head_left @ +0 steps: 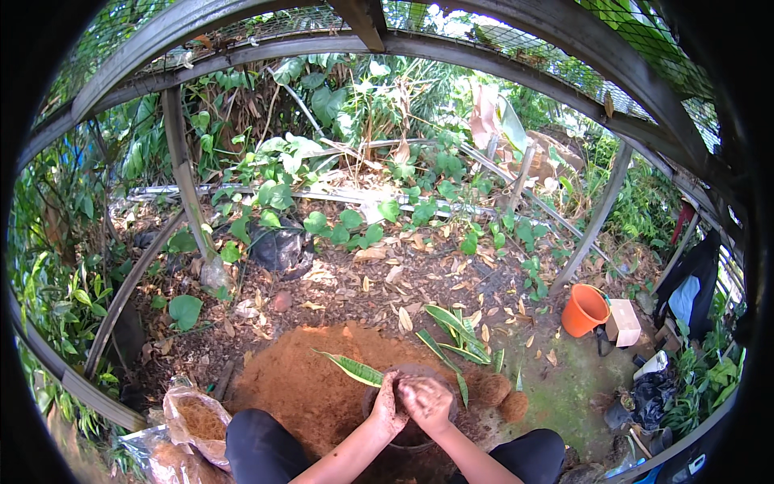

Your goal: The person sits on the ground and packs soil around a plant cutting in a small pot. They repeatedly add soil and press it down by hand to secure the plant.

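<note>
You're midway, it seems: muddy left hand (pixel 389 407) and right hand (pixel 428 401) pressed together over the dark pot (pixel 411 436), contents I can't tell; striped leaves (pixel 458 328) lie loose beyond.

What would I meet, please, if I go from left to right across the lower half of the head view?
Open bag of brown fibre, one striped leaf, left hand, right hand, two brown fibrous lumps, orange bucket, cardboard box, black plastic.
</note>
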`<state>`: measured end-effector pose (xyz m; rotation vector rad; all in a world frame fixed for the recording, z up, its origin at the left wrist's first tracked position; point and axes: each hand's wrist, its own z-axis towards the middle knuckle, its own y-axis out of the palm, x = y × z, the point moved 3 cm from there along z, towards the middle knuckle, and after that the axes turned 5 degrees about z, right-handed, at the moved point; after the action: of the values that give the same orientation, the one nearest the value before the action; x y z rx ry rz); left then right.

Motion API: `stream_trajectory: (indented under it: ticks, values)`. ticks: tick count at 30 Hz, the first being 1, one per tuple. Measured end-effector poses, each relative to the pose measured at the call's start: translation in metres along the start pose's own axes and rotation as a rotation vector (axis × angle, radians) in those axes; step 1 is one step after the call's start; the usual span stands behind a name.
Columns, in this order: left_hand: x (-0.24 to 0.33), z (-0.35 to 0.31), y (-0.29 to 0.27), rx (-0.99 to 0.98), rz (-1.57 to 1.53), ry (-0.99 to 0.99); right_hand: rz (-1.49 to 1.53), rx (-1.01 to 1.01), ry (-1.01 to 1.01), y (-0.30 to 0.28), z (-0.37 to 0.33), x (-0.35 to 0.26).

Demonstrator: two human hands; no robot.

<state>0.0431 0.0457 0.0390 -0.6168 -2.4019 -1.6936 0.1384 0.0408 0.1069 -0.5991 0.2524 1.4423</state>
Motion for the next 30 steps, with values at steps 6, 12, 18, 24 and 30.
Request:
stream_trajectory:
  ticks: [6,12,18,24,30]
  values:
    - [0.005,-0.01,0.025,0.108,0.175,0.256,0.746,0.604,0.925,0.005,-0.018,0.016]
    - [0.015,0.001,0.012,0.062,-0.031,0.077,0.702,0.297,0.651,0.008,-0.009,-0.007]
    - [0.012,-0.002,0.011,0.075,-0.003,0.058,0.64,0.051,0.624,0.001,-0.005,-0.01]
    - [0.007,-0.004,0.011,0.064,-0.024,0.002,0.335,-0.171,0.452,0.0,-0.006,-0.011]
    - [0.009,-0.009,0.022,-0.194,-0.091,0.142,0.246,-0.212,0.388,0.001,-0.003,-0.015]
